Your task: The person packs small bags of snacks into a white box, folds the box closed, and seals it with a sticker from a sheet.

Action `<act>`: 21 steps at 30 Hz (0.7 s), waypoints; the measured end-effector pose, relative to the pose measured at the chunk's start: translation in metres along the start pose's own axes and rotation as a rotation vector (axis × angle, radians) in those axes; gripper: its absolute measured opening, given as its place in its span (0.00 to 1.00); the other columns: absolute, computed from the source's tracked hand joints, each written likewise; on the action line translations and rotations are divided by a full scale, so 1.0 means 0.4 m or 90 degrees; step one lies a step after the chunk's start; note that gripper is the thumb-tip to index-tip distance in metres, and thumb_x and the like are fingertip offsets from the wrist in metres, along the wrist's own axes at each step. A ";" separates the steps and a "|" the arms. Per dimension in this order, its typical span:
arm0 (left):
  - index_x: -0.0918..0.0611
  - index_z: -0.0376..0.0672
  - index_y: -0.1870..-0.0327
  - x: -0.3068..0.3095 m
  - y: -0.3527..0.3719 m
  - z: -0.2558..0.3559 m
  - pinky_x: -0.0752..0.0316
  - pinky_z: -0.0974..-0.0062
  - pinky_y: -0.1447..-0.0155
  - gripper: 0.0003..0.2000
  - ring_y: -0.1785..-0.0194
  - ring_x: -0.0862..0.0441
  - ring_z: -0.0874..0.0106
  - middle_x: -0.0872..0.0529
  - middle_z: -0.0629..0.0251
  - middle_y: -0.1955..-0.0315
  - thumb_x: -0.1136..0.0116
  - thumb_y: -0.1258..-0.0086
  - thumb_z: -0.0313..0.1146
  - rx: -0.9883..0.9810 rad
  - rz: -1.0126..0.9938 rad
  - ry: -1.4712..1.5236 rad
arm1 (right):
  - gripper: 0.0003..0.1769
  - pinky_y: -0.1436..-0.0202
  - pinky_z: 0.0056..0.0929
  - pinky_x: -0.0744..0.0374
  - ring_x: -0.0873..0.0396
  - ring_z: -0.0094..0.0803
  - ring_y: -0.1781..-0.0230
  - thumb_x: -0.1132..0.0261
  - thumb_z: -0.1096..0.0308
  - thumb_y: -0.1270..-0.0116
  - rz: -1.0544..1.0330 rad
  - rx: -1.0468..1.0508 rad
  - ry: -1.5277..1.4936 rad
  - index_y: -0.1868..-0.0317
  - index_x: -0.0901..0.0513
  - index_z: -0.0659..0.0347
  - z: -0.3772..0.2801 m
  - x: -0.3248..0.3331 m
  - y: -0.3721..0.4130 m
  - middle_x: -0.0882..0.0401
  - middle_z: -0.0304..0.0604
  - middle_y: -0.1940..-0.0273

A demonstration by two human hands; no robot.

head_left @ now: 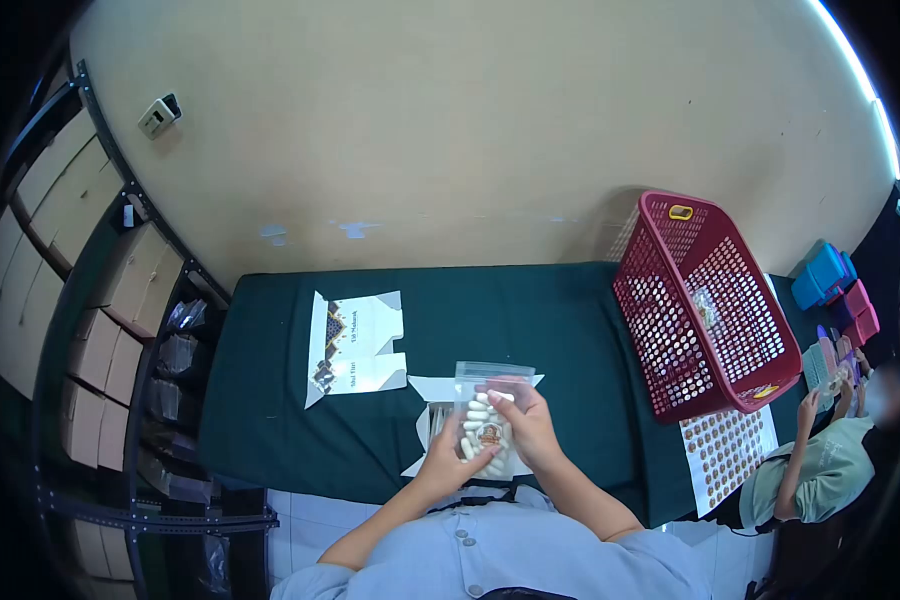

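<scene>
Both my hands hold a clear plastic pouch (487, 412) filled with several white oblong pieces and bearing a small round label. My left hand (448, 462) grips its lower left corner. My right hand (527, 422) pinches its right side near the top. The pouch hangs over an open white carton (432, 400) that lies on the dark green table cloth (530, 320) right in front of me.
A flat unfolded printed carton (355, 345) lies to the left. A red perforated basket (705, 300) stands at the right, with a sheet of round stickers (727, 447) below it. Another person (820, 460) sits at the far right. Shelves with cardboard boxes (90, 330) line the left.
</scene>
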State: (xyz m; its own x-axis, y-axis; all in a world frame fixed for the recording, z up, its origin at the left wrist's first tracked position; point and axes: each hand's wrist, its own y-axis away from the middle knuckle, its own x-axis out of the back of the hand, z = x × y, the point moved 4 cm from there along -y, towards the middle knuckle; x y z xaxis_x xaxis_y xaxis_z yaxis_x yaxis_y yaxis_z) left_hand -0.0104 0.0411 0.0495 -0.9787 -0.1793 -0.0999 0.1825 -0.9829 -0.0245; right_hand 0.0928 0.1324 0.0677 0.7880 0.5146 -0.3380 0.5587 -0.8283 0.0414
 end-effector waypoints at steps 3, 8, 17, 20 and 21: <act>0.35 0.36 0.38 -0.003 0.001 -0.014 0.25 0.74 0.45 0.30 0.47 0.21 0.71 0.21 0.56 0.51 0.32 0.37 0.30 -0.007 -0.014 -0.004 | 0.13 0.49 0.27 0.22 0.19 0.28 0.56 0.35 0.68 0.33 0.058 0.017 0.008 0.54 0.20 0.69 -0.012 0.021 0.000 0.17 0.46 0.58; 0.28 0.37 0.44 0.031 -0.011 0.008 0.27 0.70 0.43 0.24 0.47 0.21 0.69 0.21 0.56 0.50 0.31 0.38 0.33 -0.108 0.098 -0.036 | 0.11 0.48 0.26 0.24 0.21 0.25 0.54 0.36 0.65 0.31 -0.068 -0.010 0.122 0.57 0.15 0.66 0.004 0.012 0.026 0.16 0.44 0.56; 0.15 0.34 0.57 0.119 -0.020 0.016 0.29 0.70 0.38 0.09 0.54 0.17 0.75 0.11 0.61 0.61 0.40 0.31 0.29 -0.082 -0.061 -0.034 | 0.20 0.38 0.28 0.30 0.25 0.28 0.44 0.48 0.60 0.24 -0.332 -0.093 0.213 0.43 0.21 0.65 -0.001 0.032 0.032 0.19 0.44 0.46; 0.18 0.33 0.48 0.121 -0.007 0.066 0.33 0.70 0.34 0.12 0.46 0.20 0.72 0.14 0.59 0.54 0.45 0.29 0.26 0.027 -0.128 -0.025 | 0.23 0.34 0.31 0.34 0.28 0.29 0.41 0.51 0.58 0.22 -0.392 -0.187 0.225 0.40 0.24 0.67 -0.019 0.052 0.035 0.21 0.45 0.44; 0.19 0.33 0.46 0.113 -0.007 0.075 0.35 0.70 0.32 0.13 0.43 0.22 0.72 0.15 0.57 0.50 0.46 0.28 0.25 0.027 -0.156 -0.020 | 0.23 0.34 0.31 0.33 0.28 0.30 0.41 0.51 0.58 0.22 -0.372 -0.214 0.231 0.40 0.24 0.67 -0.028 0.051 0.036 0.21 0.45 0.43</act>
State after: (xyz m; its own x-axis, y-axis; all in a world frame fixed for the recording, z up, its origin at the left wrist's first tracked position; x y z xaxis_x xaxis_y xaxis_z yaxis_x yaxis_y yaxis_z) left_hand -0.0580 0.0345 0.0748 -0.9958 0.0638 -0.0653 -0.0637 -0.9980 -0.0028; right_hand 0.1199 0.1334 0.0720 0.3427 0.9372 -0.0652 0.9138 -0.3165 0.2545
